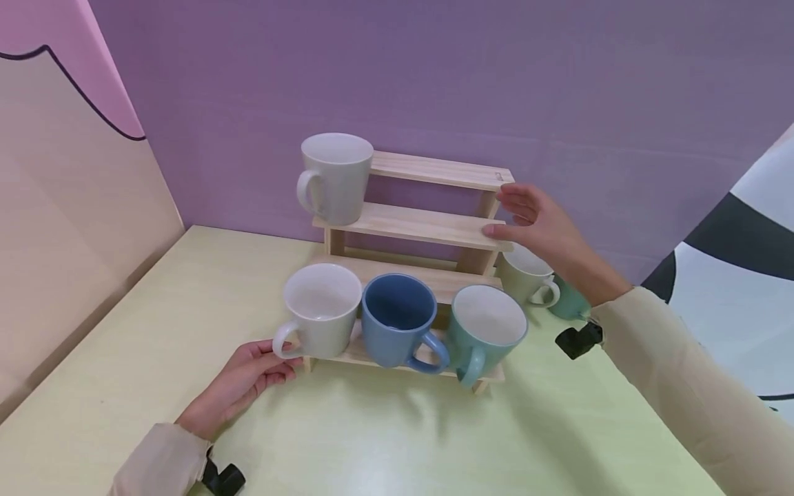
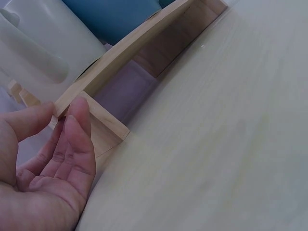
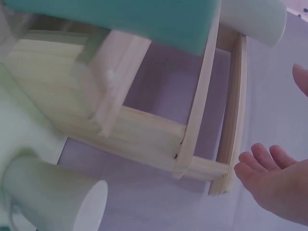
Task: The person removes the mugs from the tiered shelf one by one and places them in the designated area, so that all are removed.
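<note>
While the left hand (image 1: pixel 251 375) pinches the bottom-left corner of the wooden rack (image 1: pixel 428 224) on the pale table (image 1: pixel 347 448), the right hand (image 1: pixel 546 224) at its upper right end, fingers (image 1: pixel 524 200) loosely extended, contact unclear, three mugs (image 1: pixel 393 342) along the lowest tier (image 1: pixel 358 351)

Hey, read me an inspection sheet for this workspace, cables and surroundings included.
Surface: pale tabletop.
Job's things: wooden rack; white mug, blue mug and teal mug in a row on its lowest shelf; second white mug higher up at left.
Clutter: cream mug and partly hidden teal object on the rack's right.
Hands: left hand pinches the rack's lower left corner; right hand at its upper right end, contact unclear.
Cables: nothing seen.
Surroundings: purple backdrop.
</note>
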Available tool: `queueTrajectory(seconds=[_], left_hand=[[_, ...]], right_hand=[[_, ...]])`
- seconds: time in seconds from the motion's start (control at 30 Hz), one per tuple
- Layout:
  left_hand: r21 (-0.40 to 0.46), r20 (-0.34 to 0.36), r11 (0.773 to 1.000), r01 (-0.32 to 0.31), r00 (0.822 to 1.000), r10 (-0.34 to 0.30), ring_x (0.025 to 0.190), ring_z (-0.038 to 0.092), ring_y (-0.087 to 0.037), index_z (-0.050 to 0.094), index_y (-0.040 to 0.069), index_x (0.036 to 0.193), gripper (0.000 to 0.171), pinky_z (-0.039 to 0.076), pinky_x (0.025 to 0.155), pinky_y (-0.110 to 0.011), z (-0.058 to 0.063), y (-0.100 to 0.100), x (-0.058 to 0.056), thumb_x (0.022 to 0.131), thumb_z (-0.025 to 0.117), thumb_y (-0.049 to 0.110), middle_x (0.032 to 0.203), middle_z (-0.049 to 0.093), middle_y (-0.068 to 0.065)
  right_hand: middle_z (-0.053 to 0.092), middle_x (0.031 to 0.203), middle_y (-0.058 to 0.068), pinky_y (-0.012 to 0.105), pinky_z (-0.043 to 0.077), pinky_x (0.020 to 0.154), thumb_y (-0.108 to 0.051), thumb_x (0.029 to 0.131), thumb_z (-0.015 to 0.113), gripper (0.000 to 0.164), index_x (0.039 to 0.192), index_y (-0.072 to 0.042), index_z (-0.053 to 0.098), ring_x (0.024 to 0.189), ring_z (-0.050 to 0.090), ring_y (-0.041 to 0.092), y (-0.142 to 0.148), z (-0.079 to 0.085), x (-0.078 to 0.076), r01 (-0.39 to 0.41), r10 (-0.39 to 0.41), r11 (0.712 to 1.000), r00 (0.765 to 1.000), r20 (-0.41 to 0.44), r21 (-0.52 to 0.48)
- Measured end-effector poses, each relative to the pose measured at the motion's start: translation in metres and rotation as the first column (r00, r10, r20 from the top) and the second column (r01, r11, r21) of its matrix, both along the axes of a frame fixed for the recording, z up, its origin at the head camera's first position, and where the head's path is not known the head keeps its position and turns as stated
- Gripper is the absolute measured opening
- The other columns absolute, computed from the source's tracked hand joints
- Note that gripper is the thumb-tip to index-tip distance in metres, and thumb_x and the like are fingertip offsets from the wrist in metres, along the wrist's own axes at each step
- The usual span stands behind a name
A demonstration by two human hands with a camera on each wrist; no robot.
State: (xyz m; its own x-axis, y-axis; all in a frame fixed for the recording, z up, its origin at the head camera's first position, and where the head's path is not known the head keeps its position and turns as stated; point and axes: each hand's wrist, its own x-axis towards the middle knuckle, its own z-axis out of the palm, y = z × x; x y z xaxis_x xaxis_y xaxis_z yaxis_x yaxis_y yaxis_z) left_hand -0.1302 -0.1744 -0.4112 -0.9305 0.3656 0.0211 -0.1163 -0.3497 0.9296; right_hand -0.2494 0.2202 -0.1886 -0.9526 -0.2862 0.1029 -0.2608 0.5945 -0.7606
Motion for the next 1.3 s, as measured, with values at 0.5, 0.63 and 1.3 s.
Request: queueTrajectory(seconds=[0.5, 0.63, 1.3], left_hand=[[0.006, 0.003, 1.0, -0.007, 1.0, 0.007, 0.078, 0.065, -0.004, 0.069, 0.016, 0.099, 0.023, 0.053, 0.071, -0.015, 0.002, 0.0, 0.003, 0.099, 0.049, 0.007, 0.091, 0.073, 0.004], [0.006, 0.004, 1.0, -0.007, 1.0, 0.007, 0.078, 0.066, -0.004, 0.069, 0.016, 0.099, 0.022, 0.053, 0.071, -0.015, 0.003, -0.001, 0.004, 0.099, 0.049, 0.007, 0.091, 0.073, 0.004], [-0.003, 0.015, 1.0, -0.009, 1.0, 0.009, 0.078, 0.066, -0.005, 0.069, 0.017, 0.099, 0.021, 0.053, 0.07, -0.015, 0.008, 0.003, 0.004, 0.098, 0.051, 0.008, 0.089, 0.072, 0.003]], right_hand=[[0.034, 0.151, 0.009, 0.043, 0.031, 0.113, -0.03, 0.084, 0.072, 0.079, 0.147, -0.012, 0.027, 0.14, 0.032, 0.022, -0.056, 0.031, -0.019, -0.079, 0.078, 0.996, 0.997, -0.01, -0.044], [0.034, 0.151, 0.007, 0.04, 0.029, 0.115, -0.032, 0.083, 0.073, 0.082, 0.148, -0.015, 0.027, 0.14, 0.032, 0.019, -0.069, 0.038, -0.022, -0.06, 0.06, 0.998, 0.998, 0.001, -0.035], [0.032, 0.154, -0.001, 0.038, 0.029, 0.115, -0.037, 0.081, 0.074, 0.088, 0.15, -0.02, 0.022, 0.141, 0.031, 0.015, -0.123, 0.054, -0.039, -0.063, 0.066, 0.997, 0.996, 0.058, -0.049]])
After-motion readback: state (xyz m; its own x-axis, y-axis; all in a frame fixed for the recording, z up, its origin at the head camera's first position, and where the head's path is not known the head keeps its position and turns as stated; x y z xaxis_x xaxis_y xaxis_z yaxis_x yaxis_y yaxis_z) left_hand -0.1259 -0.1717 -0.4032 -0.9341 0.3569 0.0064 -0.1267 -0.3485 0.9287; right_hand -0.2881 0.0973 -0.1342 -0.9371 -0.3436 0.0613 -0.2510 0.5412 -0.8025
